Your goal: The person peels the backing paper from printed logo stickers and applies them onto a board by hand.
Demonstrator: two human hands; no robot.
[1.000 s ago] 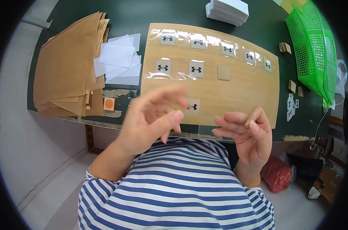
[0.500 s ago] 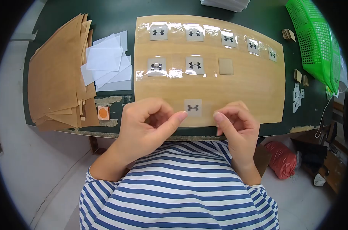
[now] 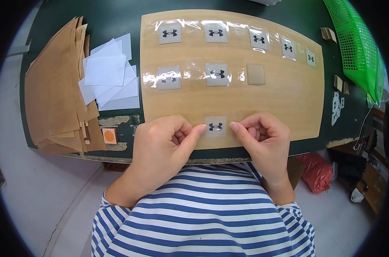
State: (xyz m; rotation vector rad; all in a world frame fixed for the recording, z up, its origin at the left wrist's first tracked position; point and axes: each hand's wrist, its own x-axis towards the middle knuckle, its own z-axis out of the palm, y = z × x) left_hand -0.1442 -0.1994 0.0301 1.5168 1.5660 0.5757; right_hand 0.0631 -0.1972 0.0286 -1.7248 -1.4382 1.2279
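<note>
Nearest, the left hand (image 3: 162, 143) and right hand (image 3: 263, 137) are both loosely curled, fingers folded in, gripping nothing. Each pushes one fingertip forward, and between those tips lies a small grey square label with a black logo (image 3: 215, 127), flat at the near edge of the pale wooden board (image 3: 280, 103). The left tip touches the label's left edge; the right tip sits just at its right edge. So the label lies squarely between the hands, about equally close to each.

Farther out, two more logo labels under glossy clear film (image 3: 190, 75) and a plain tan square (image 3: 256, 74) form a middle row, with a taped row of labels (image 3: 216, 33) beyond.

On the dark green bench (image 3: 117, 17), left, lie white paper slips (image 3: 109, 73) and brown paper sheets (image 3: 53, 85); a green plastic basket (image 3: 357, 43) stands far right.
</note>
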